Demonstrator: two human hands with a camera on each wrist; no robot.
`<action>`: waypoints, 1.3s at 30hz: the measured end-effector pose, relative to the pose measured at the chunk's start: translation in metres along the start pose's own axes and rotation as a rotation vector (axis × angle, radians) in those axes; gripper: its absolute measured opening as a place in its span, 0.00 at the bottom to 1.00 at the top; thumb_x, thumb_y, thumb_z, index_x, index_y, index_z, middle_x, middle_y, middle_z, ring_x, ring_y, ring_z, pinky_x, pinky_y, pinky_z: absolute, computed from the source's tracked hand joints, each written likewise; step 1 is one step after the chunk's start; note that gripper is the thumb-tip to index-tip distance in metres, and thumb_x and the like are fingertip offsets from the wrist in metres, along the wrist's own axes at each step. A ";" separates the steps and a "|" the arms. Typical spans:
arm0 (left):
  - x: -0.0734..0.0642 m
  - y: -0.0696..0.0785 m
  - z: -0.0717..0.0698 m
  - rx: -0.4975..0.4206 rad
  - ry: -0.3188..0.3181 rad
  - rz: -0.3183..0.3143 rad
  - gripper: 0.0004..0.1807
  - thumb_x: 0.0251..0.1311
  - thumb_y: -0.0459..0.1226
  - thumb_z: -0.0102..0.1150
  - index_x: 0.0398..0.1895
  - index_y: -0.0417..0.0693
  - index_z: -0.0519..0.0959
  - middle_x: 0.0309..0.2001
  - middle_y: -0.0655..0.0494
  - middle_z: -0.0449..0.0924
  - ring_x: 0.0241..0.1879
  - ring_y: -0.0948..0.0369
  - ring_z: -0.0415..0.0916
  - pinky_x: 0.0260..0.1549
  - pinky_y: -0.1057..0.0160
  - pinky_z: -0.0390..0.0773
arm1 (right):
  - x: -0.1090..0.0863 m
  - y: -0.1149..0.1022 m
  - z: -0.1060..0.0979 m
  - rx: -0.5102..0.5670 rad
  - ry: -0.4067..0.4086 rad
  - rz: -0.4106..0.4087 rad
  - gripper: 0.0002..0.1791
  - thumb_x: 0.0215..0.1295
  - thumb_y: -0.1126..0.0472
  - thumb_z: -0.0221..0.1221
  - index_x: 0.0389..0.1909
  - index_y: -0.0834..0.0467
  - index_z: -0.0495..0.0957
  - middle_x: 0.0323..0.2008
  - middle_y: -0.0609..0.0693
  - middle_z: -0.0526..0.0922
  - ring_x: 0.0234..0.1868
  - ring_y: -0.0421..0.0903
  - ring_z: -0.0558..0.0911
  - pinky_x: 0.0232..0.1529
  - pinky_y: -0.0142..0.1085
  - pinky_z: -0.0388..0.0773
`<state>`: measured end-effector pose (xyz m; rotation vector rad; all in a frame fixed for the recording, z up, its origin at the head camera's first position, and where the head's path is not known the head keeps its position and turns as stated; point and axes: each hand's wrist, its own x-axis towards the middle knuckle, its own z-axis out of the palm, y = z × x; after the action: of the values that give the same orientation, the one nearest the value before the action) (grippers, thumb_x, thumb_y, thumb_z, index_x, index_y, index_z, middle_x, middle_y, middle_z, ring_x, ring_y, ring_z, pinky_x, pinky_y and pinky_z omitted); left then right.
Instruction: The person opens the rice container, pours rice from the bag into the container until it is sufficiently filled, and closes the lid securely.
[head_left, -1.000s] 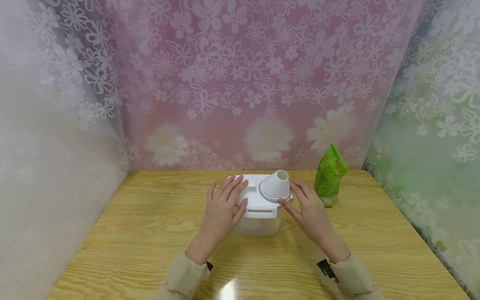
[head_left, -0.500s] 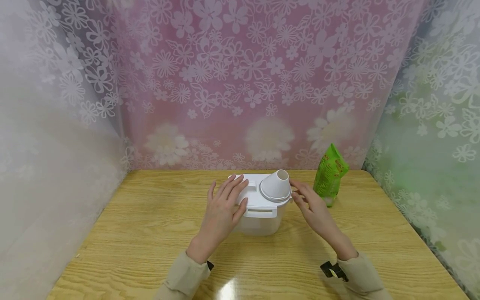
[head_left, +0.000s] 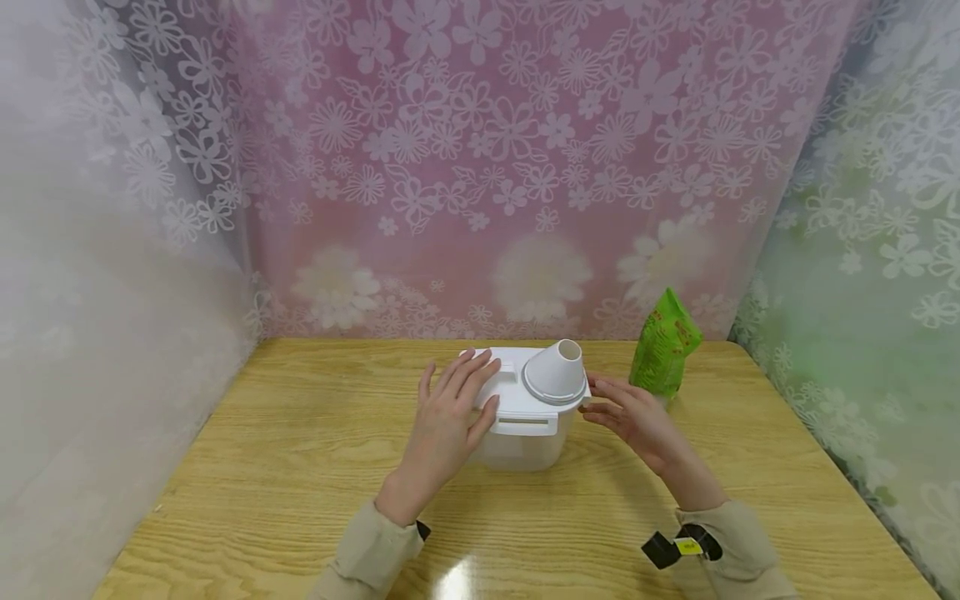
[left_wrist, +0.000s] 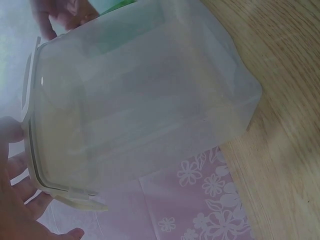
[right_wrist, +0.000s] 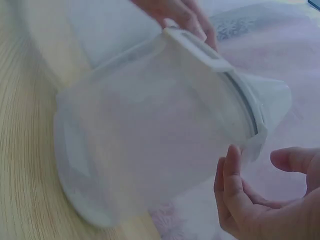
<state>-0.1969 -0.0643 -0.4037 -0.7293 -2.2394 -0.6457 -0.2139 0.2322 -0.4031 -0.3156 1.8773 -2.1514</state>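
Note:
A clear plastic storage container [left_wrist: 145,90] with a white lid [head_left: 491,400] stands on the table. A white cone-shaped spout [head_left: 556,372] rises from the lid's right part. My left hand [head_left: 446,412] rests on the lid's left side, fingers spread over the top and thumb at the front edge. At the container's right side is my right hand [head_left: 637,421], its fingertips close to the side latch [right_wrist: 256,145], which sticks out from the lid. In the right wrist view the thumb stands apart from the fingers, and no thing lies between them.
Behind and right of the container stands a green bag [head_left: 663,346], its lower part overlapped by the right hand in the head view. The wood-grain table [head_left: 300,467] ends at a pink flowered curtain [head_left: 435,183], with pale curtains on both sides.
My right hand has moved from the spout's rim down and outward along the container's right side, turning as it goes, and the right latch now sticks out. The left hand stays on the lid.

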 end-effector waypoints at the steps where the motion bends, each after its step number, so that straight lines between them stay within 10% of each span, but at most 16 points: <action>1: 0.000 0.000 0.000 0.000 -0.007 -0.006 0.22 0.70 0.39 0.60 0.66 0.49 0.75 0.68 0.52 0.74 0.70 0.51 0.67 0.65 0.30 0.59 | 0.001 0.000 0.000 0.047 -0.015 0.010 0.15 0.83 0.56 0.46 0.56 0.52 0.80 0.53 0.41 0.80 0.50 0.42 0.83 0.56 0.33 0.80; 8: -0.001 0.000 -0.001 0.011 -0.030 -0.020 0.23 0.71 0.41 0.58 0.67 0.51 0.75 0.69 0.53 0.73 0.72 0.52 0.65 0.66 0.30 0.59 | 0.004 -0.004 0.001 0.282 -0.057 0.096 0.18 0.82 0.61 0.45 0.47 0.49 0.85 0.52 0.44 0.79 0.53 0.41 0.80 0.58 0.31 0.78; 39: 0.000 -0.001 0.000 0.014 0.009 0.001 0.22 0.68 0.39 0.62 0.65 0.49 0.77 0.67 0.52 0.75 0.69 0.50 0.68 0.63 0.29 0.61 | 0.015 -0.010 -0.009 0.475 -0.235 0.196 0.23 0.81 0.70 0.38 0.43 0.62 0.85 0.51 0.52 0.77 0.51 0.44 0.79 0.56 0.32 0.78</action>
<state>-0.1977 -0.0649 -0.4038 -0.7193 -2.2334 -0.6315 -0.2317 0.2370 -0.3946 -0.2565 1.1755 -2.2254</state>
